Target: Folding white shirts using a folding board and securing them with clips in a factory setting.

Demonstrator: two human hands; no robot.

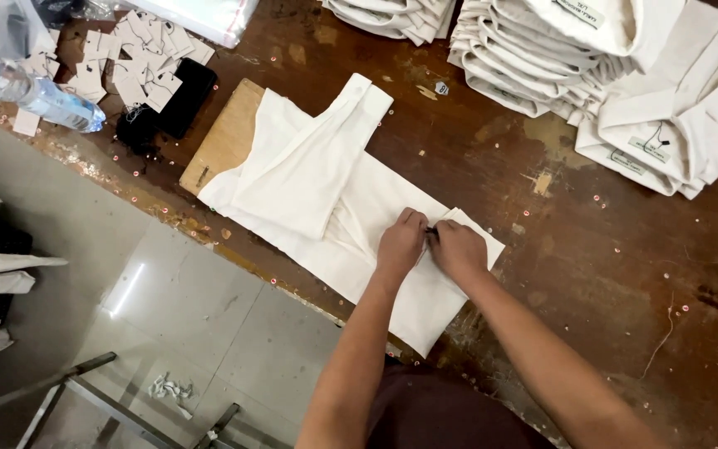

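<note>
A cream shirt (309,179) lies folded face down on a wooden board (228,133) on the brown worktable (617,274), its sleeves laid across the back. My left hand (400,241) and my right hand (459,248) meet at the shirt's near right end, fingertips pinched together on the cloth around a small dark thing between them that is too small to make out.
Stacks of folded cream shirts (542,50) fill the far right of the table. At the far left lie a heap of paper tags (139,58), a black block (186,96), a plastic water bottle (31,87) and clear bags (201,17). A tiled floor (193,333) lies beyond the left edge.
</note>
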